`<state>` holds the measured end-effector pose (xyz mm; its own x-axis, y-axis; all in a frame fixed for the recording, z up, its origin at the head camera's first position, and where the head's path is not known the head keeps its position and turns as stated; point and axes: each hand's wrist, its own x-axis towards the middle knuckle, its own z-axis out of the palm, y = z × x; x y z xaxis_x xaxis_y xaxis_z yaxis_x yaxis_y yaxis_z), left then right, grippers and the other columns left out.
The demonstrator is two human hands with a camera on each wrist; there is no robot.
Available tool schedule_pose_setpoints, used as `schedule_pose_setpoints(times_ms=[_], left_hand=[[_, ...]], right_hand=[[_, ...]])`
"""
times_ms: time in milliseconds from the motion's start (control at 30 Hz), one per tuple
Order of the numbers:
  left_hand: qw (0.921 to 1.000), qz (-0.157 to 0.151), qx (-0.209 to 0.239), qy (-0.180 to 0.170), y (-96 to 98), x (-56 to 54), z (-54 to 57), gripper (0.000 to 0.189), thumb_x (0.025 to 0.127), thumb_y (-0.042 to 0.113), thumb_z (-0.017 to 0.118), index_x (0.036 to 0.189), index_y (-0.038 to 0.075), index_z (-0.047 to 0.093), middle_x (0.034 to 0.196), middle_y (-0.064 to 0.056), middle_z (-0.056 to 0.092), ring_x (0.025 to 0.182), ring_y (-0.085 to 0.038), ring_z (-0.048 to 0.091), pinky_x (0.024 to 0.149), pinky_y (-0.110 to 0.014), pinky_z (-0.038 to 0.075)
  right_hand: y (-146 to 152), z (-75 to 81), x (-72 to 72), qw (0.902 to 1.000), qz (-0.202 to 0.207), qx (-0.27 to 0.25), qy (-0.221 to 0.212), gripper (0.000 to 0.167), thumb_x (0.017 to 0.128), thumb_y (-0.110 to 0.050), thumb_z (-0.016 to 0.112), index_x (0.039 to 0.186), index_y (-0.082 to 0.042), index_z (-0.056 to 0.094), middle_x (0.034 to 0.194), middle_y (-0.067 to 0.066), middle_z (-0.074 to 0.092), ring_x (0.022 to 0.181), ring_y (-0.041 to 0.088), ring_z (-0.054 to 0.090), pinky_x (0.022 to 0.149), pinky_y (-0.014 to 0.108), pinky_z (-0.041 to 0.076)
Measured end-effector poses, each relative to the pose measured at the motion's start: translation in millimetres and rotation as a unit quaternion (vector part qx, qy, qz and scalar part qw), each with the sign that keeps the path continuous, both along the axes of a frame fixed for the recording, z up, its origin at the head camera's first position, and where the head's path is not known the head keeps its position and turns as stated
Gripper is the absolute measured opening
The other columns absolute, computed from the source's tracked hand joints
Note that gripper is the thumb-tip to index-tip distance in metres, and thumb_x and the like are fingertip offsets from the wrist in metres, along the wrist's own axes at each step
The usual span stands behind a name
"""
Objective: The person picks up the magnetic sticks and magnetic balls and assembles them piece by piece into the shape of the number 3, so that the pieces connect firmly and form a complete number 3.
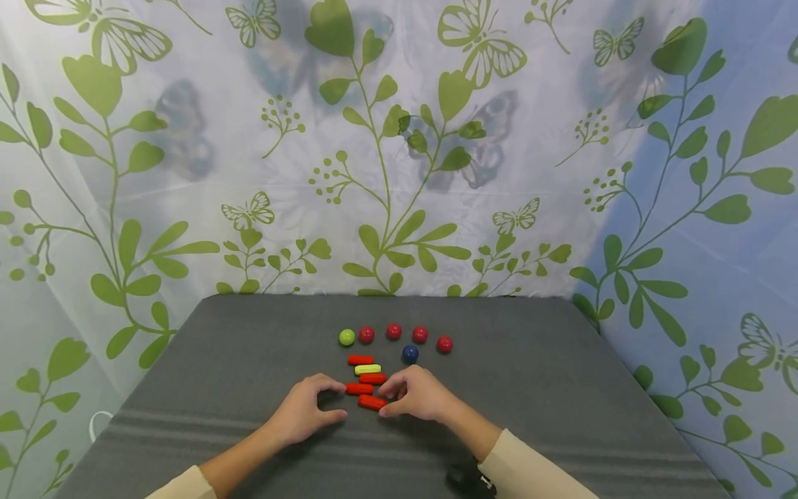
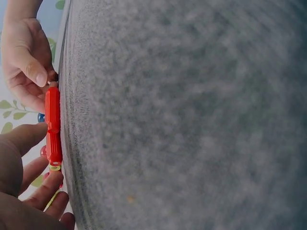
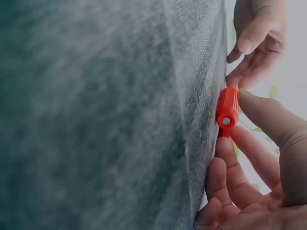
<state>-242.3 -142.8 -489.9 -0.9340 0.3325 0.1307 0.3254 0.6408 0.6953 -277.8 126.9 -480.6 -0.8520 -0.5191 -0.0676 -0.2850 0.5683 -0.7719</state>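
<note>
Several short red ribbed sticks and one yellow-green stick (image 1: pixel 368 369) lie in a loose stack of rows on the dark grey cloth. My right hand (image 1: pixel 419 394) pinches the right end of the nearest red stick (image 1: pixel 372 402) between thumb and index finger. That stick's end, with a pale round dot, faces the right wrist camera. My left hand (image 1: pixel 307 409) curves loosely at the left, its index fingertip right at the left end of another red stick (image 1: pixel 359 389). Its thumb stands apart, nearer to me. More red sticks (image 1: pixel 360 360) lie farther back.
Behind the sticks, a green ball (image 1: pixel 346 337) and several red balls (image 1: pixel 394 331) form a curved row. A blue ball (image 1: pixel 410 354) sits just in front of them. A leaf-patterned curtain (image 1: pixel 399 173) hangs beyond the table's back edge. A dark object (image 1: pixel 467 479) is by the right sleeve.
</note>
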Motion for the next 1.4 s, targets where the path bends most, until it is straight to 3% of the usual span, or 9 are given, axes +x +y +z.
schedule_pose_setpoints(times_ms=[400,600,1400], left_hand=[[0.9995,0.005,0.026,-0.016,1.7,-3.0,-4.0,0.032,0.080,0.023,0.088,0.108,0.012,0.076,0.104,0.003,0.072,0.103,-0.022,0.067,0.095,-0.047,0.053],[0.9990,0.011,0.029,-0.031,3.0,-3.4,-4.5,0.030,0.081,0.022,0.088,0.108,0.014,0.076,0.104,0.004,0.072,0.104,-0.018,0.066,0.095,-0.045,0.052],[0.9970,-0.016,0.031,-0.069,6.0,1.0,-2.5,0.033,0.082,0.022,0.087,0.111,0.012,0.075,0.106,0.003,0.072,0.104,-0.018,0.064,0.095,-0.049,0.052]], right_hand=[[-7.7,2.1,-1.9,0.9999,-0.012,0.006,-0.008,0.021,0.076,-0.018,0.091,0.094,-0.014,0.082,0.084,-0.005,0.071,0.069,0.008,0.057,0.061,0.023,0.047],[-9.0,2.0,-2.6,0.9997,-0.017,0.014,-0.010,0.020,0.076,-0.017,0.092,0.093,-0.015,0.082,0.080,-0.008,0.069,0.071,0.009,0.058,0.063,0.024,0.049],[-10.1,5.0,7.9,0.9989,-0.018,-0.004,-0.042,0.016,0.076,-0.009,0.090,0.089,-0.011,0.081,0.074,-0.006,0.068,0.068,0.010,0.057,0.057,0.023,0.043]])
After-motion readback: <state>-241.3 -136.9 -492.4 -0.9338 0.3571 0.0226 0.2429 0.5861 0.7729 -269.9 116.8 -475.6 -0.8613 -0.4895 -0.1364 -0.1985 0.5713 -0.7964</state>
